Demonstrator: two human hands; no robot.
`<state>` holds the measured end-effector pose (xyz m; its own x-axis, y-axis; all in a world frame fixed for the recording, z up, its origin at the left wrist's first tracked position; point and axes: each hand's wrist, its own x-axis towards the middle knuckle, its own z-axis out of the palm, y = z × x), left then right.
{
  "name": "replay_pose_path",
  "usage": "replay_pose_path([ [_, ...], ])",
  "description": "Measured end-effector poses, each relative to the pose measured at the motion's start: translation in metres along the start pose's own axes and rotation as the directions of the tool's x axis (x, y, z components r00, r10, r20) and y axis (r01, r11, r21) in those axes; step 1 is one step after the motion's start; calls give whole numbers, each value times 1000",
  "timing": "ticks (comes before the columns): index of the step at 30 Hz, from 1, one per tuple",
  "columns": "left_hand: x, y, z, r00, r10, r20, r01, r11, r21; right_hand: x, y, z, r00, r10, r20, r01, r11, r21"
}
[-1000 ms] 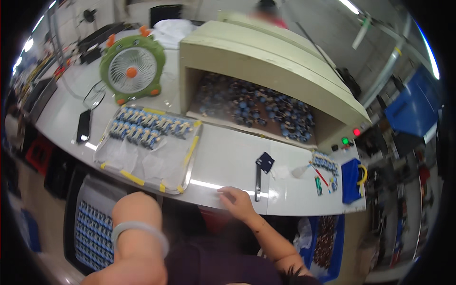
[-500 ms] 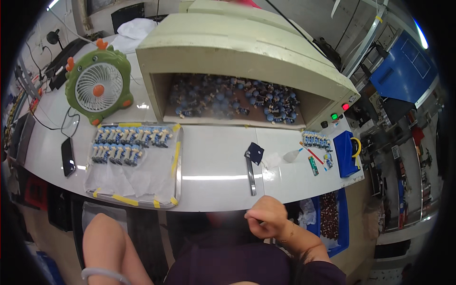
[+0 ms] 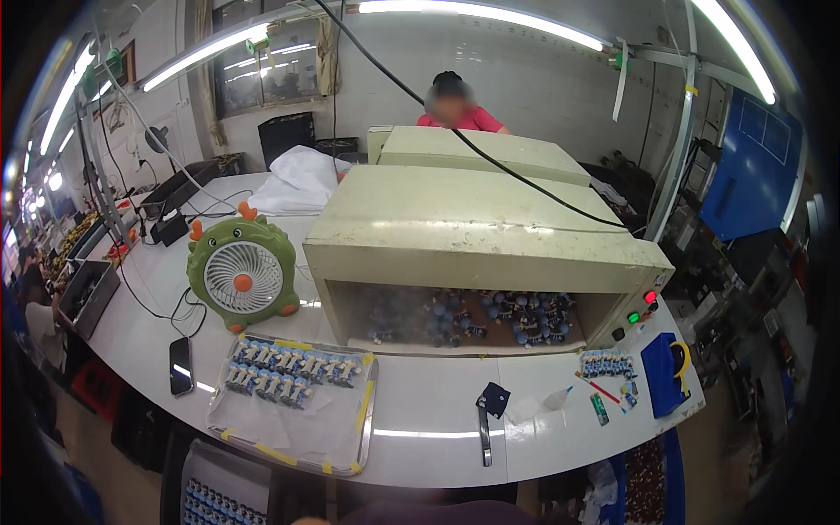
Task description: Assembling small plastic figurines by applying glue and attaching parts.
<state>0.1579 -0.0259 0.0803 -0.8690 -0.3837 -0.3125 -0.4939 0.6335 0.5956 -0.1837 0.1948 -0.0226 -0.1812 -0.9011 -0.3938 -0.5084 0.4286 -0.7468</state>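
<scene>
Neither of my hands shows clearly now; only a sliver of skin at the lower edge is visible, too small to tell which part it is. Closest to me on the white table is a taped tray lined with white sheet. Small blue-capped figurines lie on it in two rows. Right of the tray lie a dark cloth patch and a flat metal strip. More figurines fill the opening of a cream box-shaped machine, which has red and green lights.
A green cartoon-shaped fan and a phone stand left. At right are a blue holder, a green cylinder and a squeeze bottle. Under the table's left side sits another figurine tray. A person is behind the machine.
My view has tilted up, so the table sits lower and the person and ceiling lights show. My closed right hand and bent left arm have left the picture.
</scene>
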Motion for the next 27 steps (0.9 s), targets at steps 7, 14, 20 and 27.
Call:
replay_pose_path([
  [7,-13,-22,15,996,-53,71,52,999,17,10,13,12,998,19,67,-19,1000,9],
  [14,-30,-42,35,986,-89,139,88,996,16,9,21,20,990,51,132,-50,999,-4],
  [20,-30,-67,36,980,-88,177,79,995,60,15,25,29,990,55,130,-55,998,-7],
  [27,-34,-89,44,973,-98,209,82,993,87,25,29,33,987,61,148,-57,998,-33],
])
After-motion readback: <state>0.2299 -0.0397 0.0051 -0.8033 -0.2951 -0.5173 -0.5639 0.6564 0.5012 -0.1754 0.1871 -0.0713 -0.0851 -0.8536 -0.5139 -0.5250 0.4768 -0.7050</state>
